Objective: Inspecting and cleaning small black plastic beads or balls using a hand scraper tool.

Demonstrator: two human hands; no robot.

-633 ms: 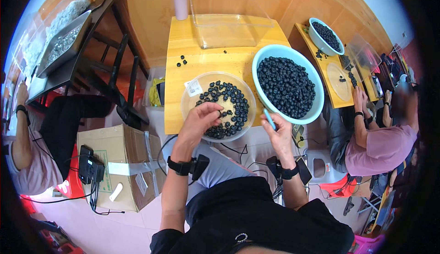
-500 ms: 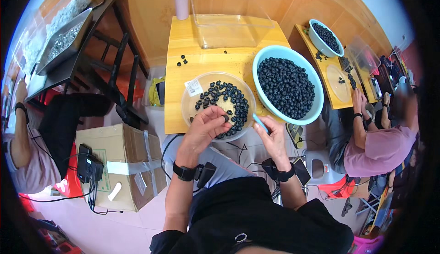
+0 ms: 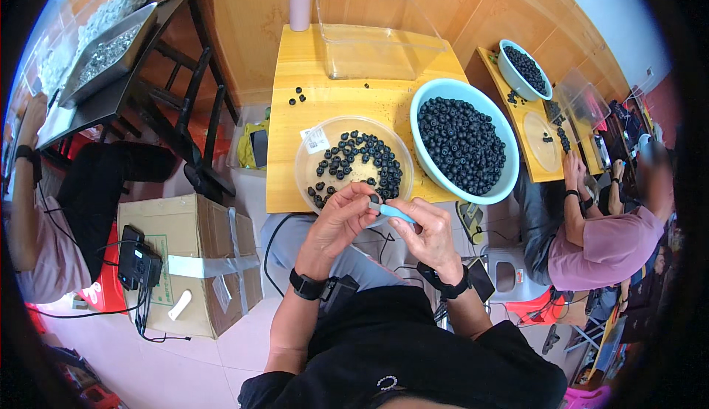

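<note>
My left hand [image 3: 336, 223] pinches a small round black part [image 3: 374, 198] between thumb and fingertips. Closed around a light blue-handled tool [image 3: 397, 213] is my right hand [image 3: 430, 235]. The tool's short grey tip, like a small knife blade, meets the black part. Just beyond my hands a shallow clear round tray [image 3: 302, 169] holds many more black ring-like parts [image 3: 383, 159], spread mostly along its far and right sides. To its right stands a light blue basin [image 3: 512, 169], heaped with the same kind of parts [image 3: 464, 147].
A clear rectangular bin [image 3: 369, 58] and a pink bottle [image 3: 300, 3] stand at the back of the yellow table [image 3: 292, 132]. Loose black parts [image 3: 298, 100] lie at its left. A taped cardboard box [image 3: 177, 224] sits lower left. Co-workers sit at both sides, the right one [image 3: 605, 254] beside another basin [image 3: 523, 69].
My right hand has moved left and brought the blue-handled tool's tip against the black part. My left hand has shifted slightly right and nearer to me, still pinching the part.
</note>
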